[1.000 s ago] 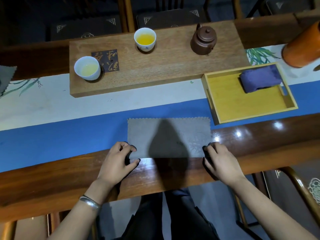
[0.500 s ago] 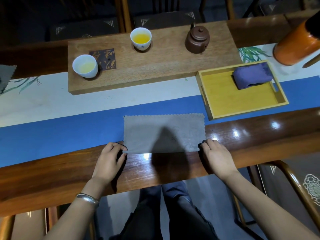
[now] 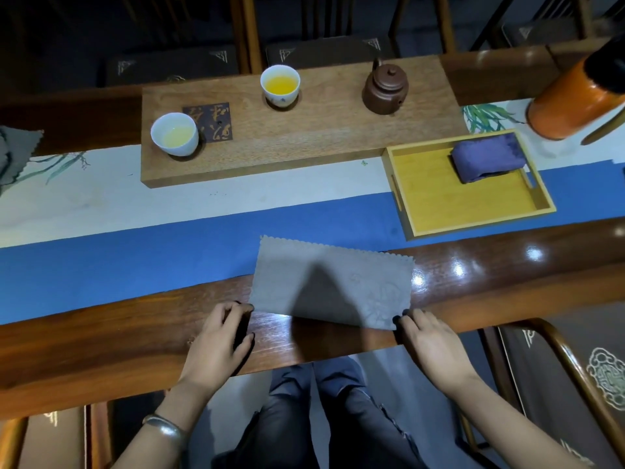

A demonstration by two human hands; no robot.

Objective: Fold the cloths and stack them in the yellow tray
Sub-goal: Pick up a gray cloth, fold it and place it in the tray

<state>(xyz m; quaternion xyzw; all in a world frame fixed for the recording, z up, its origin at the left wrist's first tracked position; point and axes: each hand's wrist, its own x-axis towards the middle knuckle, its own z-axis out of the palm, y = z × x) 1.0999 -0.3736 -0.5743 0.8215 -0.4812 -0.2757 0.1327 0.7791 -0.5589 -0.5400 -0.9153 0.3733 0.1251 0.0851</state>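
Note:
A grey cloth (image 3: 331,282) with scalloped edges lies spread flat on the table in front of me, slightly askew. My left hand (image 3: 220,336) pinches its near-left corner. My right hand (image 3: 429,343) pinches its near-right corner. The yellow tray (image 3: 439,204) sits to the right behind the cloth. A folded purple cloth (image 3: 487,160) lies in the tray's far right corner. Another grey cloth (image 3: 13,154) pokes in at the far left edge of the view.
A wooden board (image 3: 304,140) behind the cloth carries two white cups of tea (image 3: 174,133) (image 3: 280,84) and a brown teapot (image 3: 385,89). An orange canister (image 3: 575,99) stands at the far right. A chair arm (image 3: 575,360) curves at my right.
My fingers have slid off the cloth's near edge back to its two near corners. The cloth now lies a little skewed, its right end nearer to me.

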